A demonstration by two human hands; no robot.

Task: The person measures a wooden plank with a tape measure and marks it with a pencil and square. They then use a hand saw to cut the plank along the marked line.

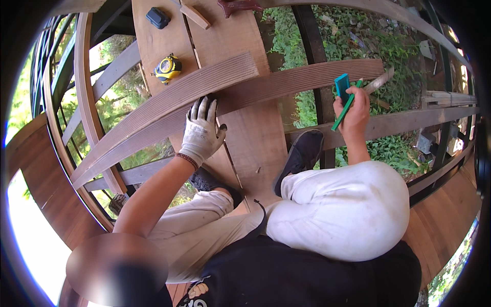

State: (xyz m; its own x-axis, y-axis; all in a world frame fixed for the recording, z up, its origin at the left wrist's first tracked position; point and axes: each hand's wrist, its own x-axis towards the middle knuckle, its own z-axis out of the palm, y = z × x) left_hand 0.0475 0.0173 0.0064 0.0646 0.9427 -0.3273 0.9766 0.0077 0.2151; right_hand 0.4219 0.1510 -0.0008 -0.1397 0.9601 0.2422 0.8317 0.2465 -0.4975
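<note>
Nearest the camera, a black shirt (pixel 307 281) is seen, its pale print (pixel 198 290) partly cut off by the lower edge. A longer ridged board (pixel 302 82) is set crosswise above the planks (pixel 255 138), with a shorter ridged board (pixel 169 105) alongside its far edge. On the longer board the gloved left hand (pixel 202 130) is laid, fingers extended, thumb held apart; faint marking on the glove's back is too small to be read. Near that board's right end, a green stick (pixel 340 120) and a teal block (pixel 341 83) are clasped in the bare right hand (pixel 355 113), well apart from the left. Beyond the boards, a yellow-and-black tape measure (pixel 168 68), a black case (pixel 158 18) and a wooden piece (pixel 195 17) are seen on the planks. Green foliage (pixel 394 138) is seen below, at right.
</note>
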